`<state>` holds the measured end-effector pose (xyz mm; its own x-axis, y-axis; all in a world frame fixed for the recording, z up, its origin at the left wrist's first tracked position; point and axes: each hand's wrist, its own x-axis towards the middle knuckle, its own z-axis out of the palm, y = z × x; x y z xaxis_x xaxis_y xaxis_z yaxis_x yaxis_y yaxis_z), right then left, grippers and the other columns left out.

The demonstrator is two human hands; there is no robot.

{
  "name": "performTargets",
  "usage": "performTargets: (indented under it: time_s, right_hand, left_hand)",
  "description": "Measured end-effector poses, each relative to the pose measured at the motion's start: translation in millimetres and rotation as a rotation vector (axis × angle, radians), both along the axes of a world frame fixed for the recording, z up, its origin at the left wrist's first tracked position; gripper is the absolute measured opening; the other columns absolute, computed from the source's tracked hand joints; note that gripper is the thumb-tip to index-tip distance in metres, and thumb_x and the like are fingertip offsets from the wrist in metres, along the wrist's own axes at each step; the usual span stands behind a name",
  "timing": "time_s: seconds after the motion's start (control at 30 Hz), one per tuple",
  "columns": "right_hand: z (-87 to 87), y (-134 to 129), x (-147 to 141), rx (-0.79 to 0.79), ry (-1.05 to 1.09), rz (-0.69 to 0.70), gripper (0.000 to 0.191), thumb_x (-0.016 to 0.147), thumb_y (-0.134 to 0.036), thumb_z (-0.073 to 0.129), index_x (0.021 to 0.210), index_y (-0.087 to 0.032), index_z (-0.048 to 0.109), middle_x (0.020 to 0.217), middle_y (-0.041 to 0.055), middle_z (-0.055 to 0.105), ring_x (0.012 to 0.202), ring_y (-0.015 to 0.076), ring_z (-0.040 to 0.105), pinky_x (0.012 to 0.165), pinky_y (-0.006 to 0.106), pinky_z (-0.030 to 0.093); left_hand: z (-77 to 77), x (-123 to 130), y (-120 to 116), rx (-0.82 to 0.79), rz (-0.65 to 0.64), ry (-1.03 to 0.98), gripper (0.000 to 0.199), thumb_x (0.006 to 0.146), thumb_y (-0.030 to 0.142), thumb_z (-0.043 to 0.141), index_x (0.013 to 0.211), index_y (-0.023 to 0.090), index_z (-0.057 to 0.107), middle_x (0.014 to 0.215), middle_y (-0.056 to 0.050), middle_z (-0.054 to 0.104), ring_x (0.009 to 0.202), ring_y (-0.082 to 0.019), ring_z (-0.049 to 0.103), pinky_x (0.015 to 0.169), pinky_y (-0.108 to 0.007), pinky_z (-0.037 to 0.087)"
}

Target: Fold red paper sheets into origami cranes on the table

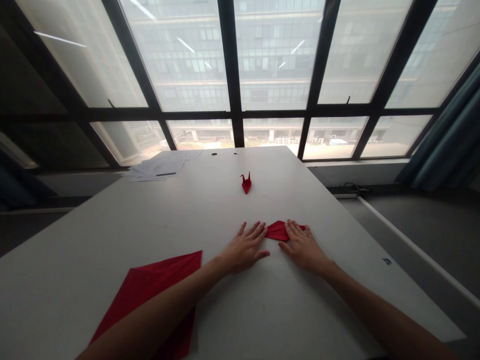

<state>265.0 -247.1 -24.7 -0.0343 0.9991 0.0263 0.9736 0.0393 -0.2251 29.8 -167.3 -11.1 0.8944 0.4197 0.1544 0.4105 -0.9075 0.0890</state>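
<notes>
A piece of folded red paper (276, 231) lies flat on the white table, between my two hands. My left hand (245, 247) rests palm down with its fingers spread, the fingertips at the left tip of the folded paper. Laid over the right part of the paper is my right hand (302, 246), fingers stretched out and thumb apart on the table. It hides some of the paper; a small red tip shows beyond the fingers. Farther back stands a finished red origami crane (246, 184).
A large red sheet (150, 285) lies at the front left, partly under my left forearm. White papers (161, 165) with a dark thin strip on them spread over the table's far left. The table's right edge (348, 220) runs beside my right arm. Windows stand behind.
</notes>
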Motion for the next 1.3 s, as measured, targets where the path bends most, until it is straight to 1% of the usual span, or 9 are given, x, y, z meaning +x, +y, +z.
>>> performTargets:
  time_s: [0.23, 0.3, 0.4, 0.53, 0.83, 1.0, 1.1, 1.2, 1.3]
  right_hand:
    - [-5.7, 2.1, 1.6, -0.007, -0.006, -0.062, 0.084, 0.096, -0.063, 0.027, 0.155, -0.004, 0.016, 0.162, 0.0151, 0.014, 0.151, 0.0276, 0.011, 0.120, 0.054, 0.004]
    - [-7.0, 2.0, 0.1, -0.006, -0.004, -0.065, 0.085, 0.096, -0.063, 0.026, 0.155, -0.004, 0.016, 0.162, 0.0159, 0.014, 0.151, 0.0279, 0.010, 0.120, 0.053, 0.003]
    - [-7.8, -0.1, -4.1, -0.019, 0.005, -0.024, 0.079, 0.098, -0.059, 0.022, 0.156, -0.005, 0.015, 0.162, 0.0152, 0.013, 0.151, 0.0272, 0.009, 0.120, 0.053, 0.003]
    - [-7.0, -3.7, -9.5, -0.036, 0.010, 0.054, 0.070, 0.101, -0.052, 0.016, 0.156, -0.009, 0.018, 0.163, 0.0121, 0.012, 0.152, 0.0252, 0.009, 0.120, 0.054, 0.005]
    - [-1.3, -5.6, -7.5, -0.036, -0.022, -0.041, 0.078, 0.099, -0.058, 0.019, 0.154, -0.002, 0.021, 0.161, 0.0181, 0.014, 0.151, 0.0285, 0.011, 0.121, 0.051, 0.009]
    - [4.9, -7.6, -5.6, -0.057, -0.040, -0.075, 0.077, 0.100, -0.056, 0.020, 0.154, -0.002, 0.020, 0.162, 0.0168, 0.013, 0.151, 0.0283, 0.009, 0.121, 0.050, 0.008]
    - [6.2, -7.2, -5.0, -0.078, -0.040, -0.110, 0.078, 0.099, -0.057, 0.022, 0.154, -0.001, 0.018, 0.162, 0.0167, 0.012, 0.151, 0.0281, 0.007, 0.121, 0.050, 0.008]
    - [4.2, -5.8, -4.6, -0.086, -0.033, -0.129, 0.079, 0.099, -0.057, 0.023, 0.154, -0.001, 0.019, 0.162, 0.0168, 0.012, 0.151, 0.0280, 0.007, 0.122, 0.049, 0.007]
    - [0.3, -4.4, -4.7, -0.070, -0.036, -0.136, 0.078, 0.099, -0.057, 0.023, 0.154, -0.002, 0.021, 0.162, 0.0169, 0.015, 0.151, 0.0282, 0.009, 0.121, 0.049, 0.007]
  left_hand:
    - [-0.2, 6.1, 0.2, 0.022, 0.275, -0.030, 0.073, 0.101, 0.059, 0.021, 0.155, 0.010, 0.022, 0.159, -0.019, 0.023, 0.150, -0.030, 0.016, 0.119, -0.053, 0.016]
    - [1.7, 10.3, -4.8, 0.043, 0.215, -0.076, 0.069, 0.102, 0.055, 0.022, 0.156, 0.012, 0.016, 0.161, -0.017, 0.020, 0.151, -0.027, 0.013, 0.121, -0.051, 0.014]
    - [2.1, 15.5, -12.0, 0.009, 0.030, -0.092, 0.067, 0.103, 0.052, 0.026, 0.158, 0.017, 0.006, 0.162, -0.012, 0.018, 0.151, -0.022, 0.011, 0.122, -0.046, 0.012]
    - [-1.1, 17.6, -16.4, -0.073, -0.050, -0.011, 0.068, 0.101, 0.058, 0.027, 0.157, 0.022, 0.012, 0.162, -0.010, 0.020, 0.151, -0.024, 0.014, 0.122, -0.048, 0.011]
    - [-0.4, 7.3, -20.8, -0.073, 0.110, 0.019, 0.072, 0.100, 0.061, 0.024, 0.155, 0.015, 0.022, 0.160, -0.015, 0.024, 0.149, -0.028, 0.020, 0.119, -0.051, 0.018]
    - [3.5, -1.2, -12.8, -0.046, 0.324, 0.086, 0.075, 0.099, 0.063, 0.023, 0.151, 0.010, 0.034, 0.158, -0.020, 0.026, 0.149, -0.034, 0.019, 0.117, -0.056, 0.020]
    - [7.6, -4.4, -3.3, -0.012, 0.380, 0.109, 0.067, 0.102, 0.054, 0.026, 0.147, 0.007, 0.040, 0.156, -0.021, 0.030, 0.148, -0.035, 0.021, 0.116, -0.059, 0.021]
    - [9.6, -3.9, 2.1, 0.063, 0.448, 0.037, 0.053, 0.103, 0.034, 0.029, 0.144, 0.003, 0.042, 0.154, -0.023, 0.034, 0.146, -0.033, 0.027, 0.117, -0.055, 0.022]
    - [9.4, 1.5, -3.1, 0.089, 0.362, -0.080, 0.049, 0.102, 0.020, 0.026, 0.147, 0.005, 0.037, 0.155, -0.019, 0.035, 0.147, -0.026, 0.028, 0.119, -0.045, 0.024]
